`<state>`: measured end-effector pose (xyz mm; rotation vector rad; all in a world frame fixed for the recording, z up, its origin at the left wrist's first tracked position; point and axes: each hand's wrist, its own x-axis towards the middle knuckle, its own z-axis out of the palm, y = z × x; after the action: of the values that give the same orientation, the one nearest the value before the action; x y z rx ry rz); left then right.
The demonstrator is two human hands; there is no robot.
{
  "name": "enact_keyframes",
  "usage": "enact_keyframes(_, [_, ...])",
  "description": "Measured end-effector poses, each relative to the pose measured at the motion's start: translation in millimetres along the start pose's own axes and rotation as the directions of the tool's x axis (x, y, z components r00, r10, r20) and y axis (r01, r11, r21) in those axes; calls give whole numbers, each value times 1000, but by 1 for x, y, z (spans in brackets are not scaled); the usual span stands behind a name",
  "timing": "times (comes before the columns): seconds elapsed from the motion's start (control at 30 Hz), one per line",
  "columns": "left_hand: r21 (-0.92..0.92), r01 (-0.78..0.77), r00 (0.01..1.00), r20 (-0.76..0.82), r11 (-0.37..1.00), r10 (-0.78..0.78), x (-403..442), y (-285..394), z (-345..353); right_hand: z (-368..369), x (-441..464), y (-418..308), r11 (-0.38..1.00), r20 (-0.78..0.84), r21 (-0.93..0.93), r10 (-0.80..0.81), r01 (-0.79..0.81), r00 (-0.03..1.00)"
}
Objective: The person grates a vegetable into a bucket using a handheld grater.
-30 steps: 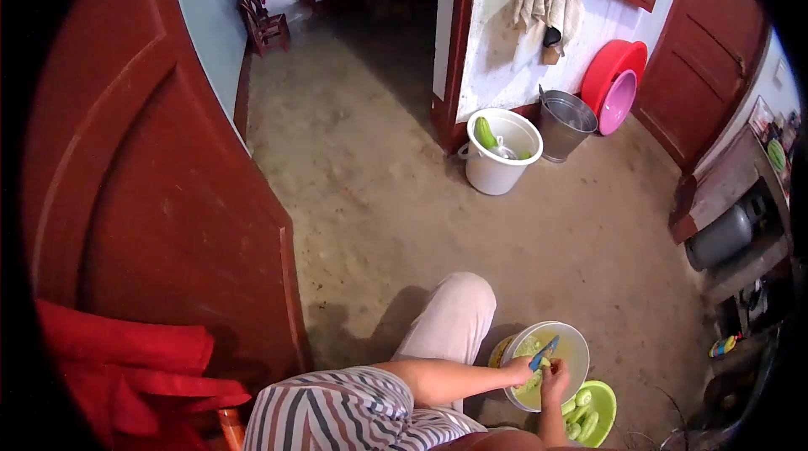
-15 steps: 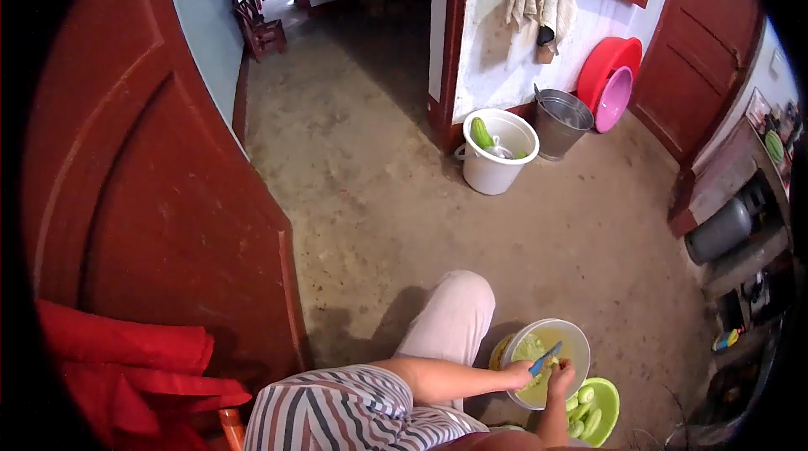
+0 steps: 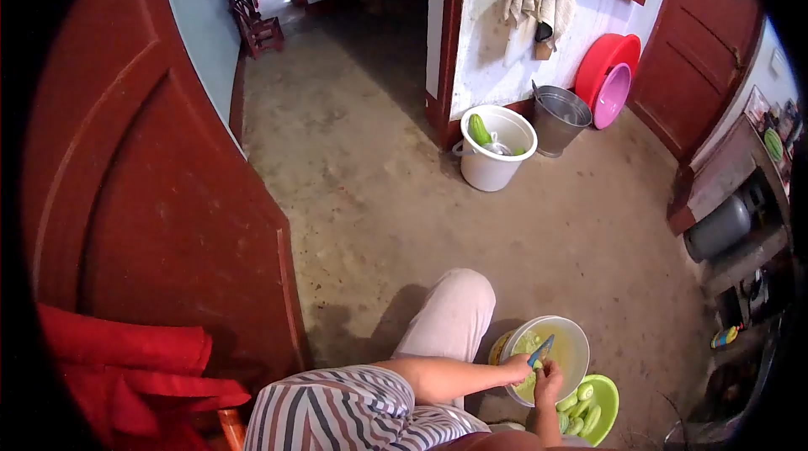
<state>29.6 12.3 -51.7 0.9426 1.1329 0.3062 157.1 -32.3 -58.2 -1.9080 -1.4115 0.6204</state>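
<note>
My left hand (image 3: 516,369) is closed on a blue-handled tool (image 3: 539,353), whose tip points up and to the right. My right hand (image 3: 549,383) is closed around a small pale green piece of vegetable (image 3: 539,364), mostly hidden by the fingers, right beside the tool. Both hands are over a white bucket (image 3: 575,350) with pale green bits and yellowish contents inside. Just right of my right wrist is a lime-green bowl (image 3: 612,409) holding several light green vegetables (image 3: 592,419).
On the floor ahead stand a white bucket (image 3: 492,173) with a green vegetable inside, a metal bucket (image 3: 559,127) and leaning red (image 3: 598,60) and pink (image 3: 612,98) basins. A red door (image 3: 185,215) is at left, a gas cylinder (image 3: 718,230) at right.
The blue tool and my hands have shifted slightly over the bucket, after moving right and then back left. The view has tilted a little. Both hands keep their holds.
</note>
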Motion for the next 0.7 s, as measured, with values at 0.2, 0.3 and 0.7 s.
enact_keyframes(0.2, [20, 11, 999, 49, 1000, -12, -11, 4, -2, 6, 14, 22, 990, -125, -140, -8, -10, 992])
enact_keyframes(0.3, [16, -11, 1000, 24, 1000, 11, -10, 3, -1, 4, 20, 25, 995, -129, -92, -40, 28, 991])
enact_keyframes(0.7, [148, -69, 998, 4, 987, 69, -24, 7, -1, 11, 39, 55, 999, -114, -1, 52, -53, 992])
